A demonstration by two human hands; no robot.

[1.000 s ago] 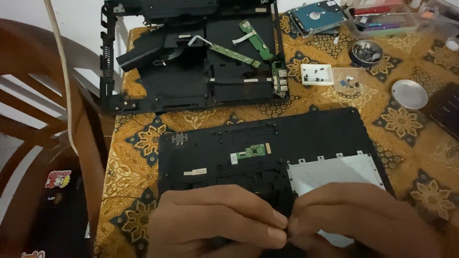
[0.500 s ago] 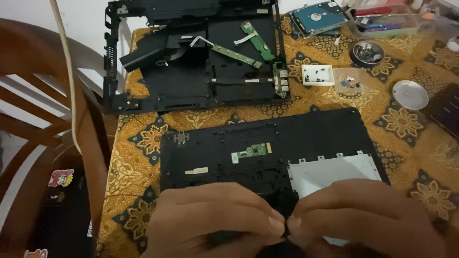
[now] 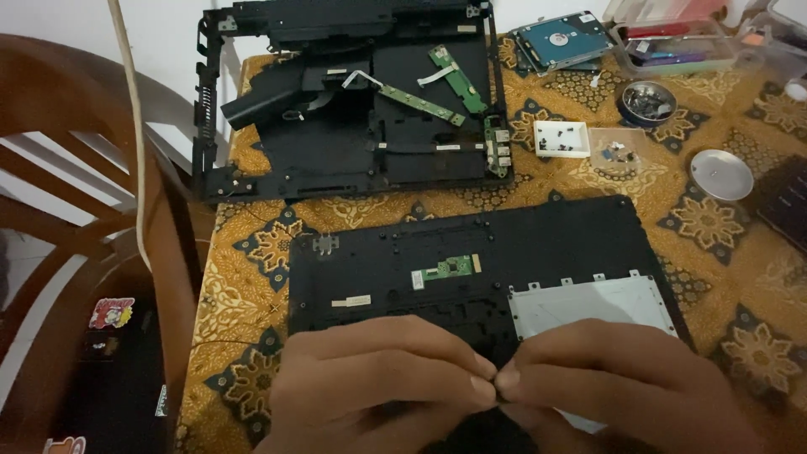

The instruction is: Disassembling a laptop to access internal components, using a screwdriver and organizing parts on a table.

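— Where are the hands?

— Both sit at the near edge of the black laptop panel (image 3: pixel 471 252), which lies flat on the bench (image 3: pixel 252 252) under a gold patterned cloth. The left hand (image 3: pixel 378 378) and the right hand (image 3: pixel 622 387) meet fingertip to fingertip over the panel's front, beside its pale metal plate (image 3: pixel 588 303).

— Are they grasping something?

— The fingers of each are curled and pinched together, but whatever lies between them is too small to tell.

— And around them?

— A small green circuit board (image 3: pixel 445 269) sits on the panel. Further back lies a black laptop chassis (image 3: pixel 353 109), with a hard drive (image 3: pixel 559 38), a white screw tray (image 3: pixel 561 139) and a round tin (image 3: pixel 647 101) to its right.
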